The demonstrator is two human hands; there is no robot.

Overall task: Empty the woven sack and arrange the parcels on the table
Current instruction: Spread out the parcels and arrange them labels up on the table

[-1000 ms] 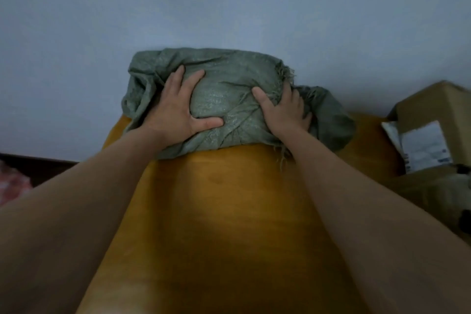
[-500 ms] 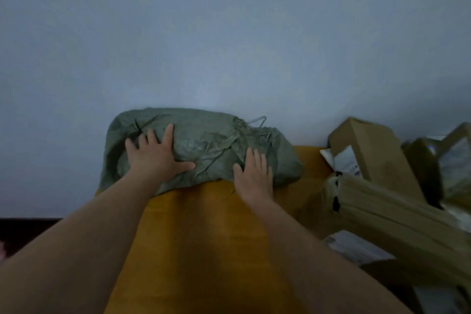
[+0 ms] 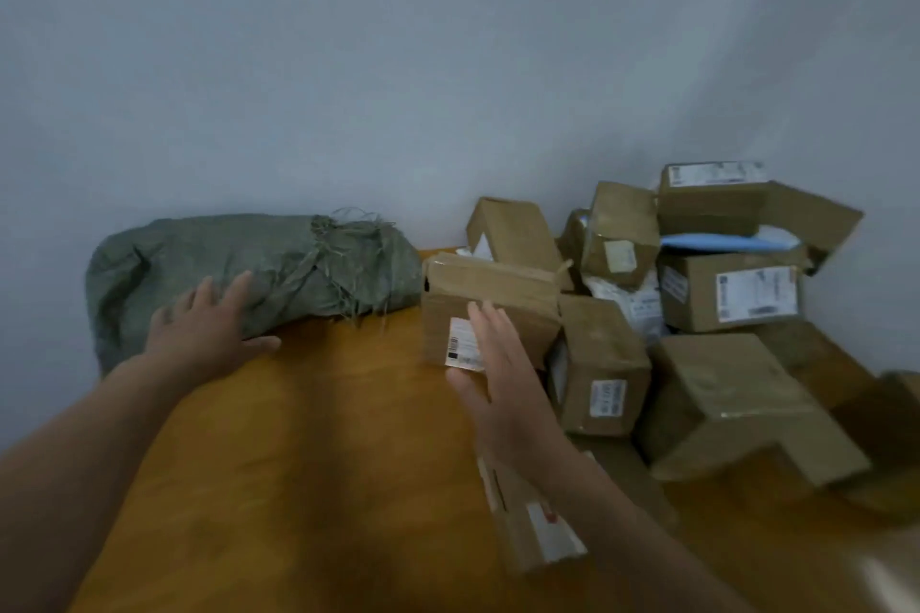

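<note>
A crumpled grey-green woven sack (image 3: 279, 264) lies against the wall at the far left of the orange table (image 3: 318, 453). My left hand (image 3: 209, 329) rests flat on the sack's front, fingers spread. My right hand (image 3: 503, 373) hovers with straight fingers just in front of a brown cardboard parcel (image 3: 498, 294) with a white label. Several more cardboard parcels (image 3: 732, 294) are heaped on the right side of the table, up to the wall corner.
A flat parcel (image 3: 537, 528) lies under my right forearm near the front. A pale wall (image 3: 398, 65) backs the table. The table's left edge drops off below the sack.
My right hand has left the sack and moved right, up to the labelled parcel. The view has swung right, bringing the parcel heap into sight. My left hand stays on the sack.
</note>
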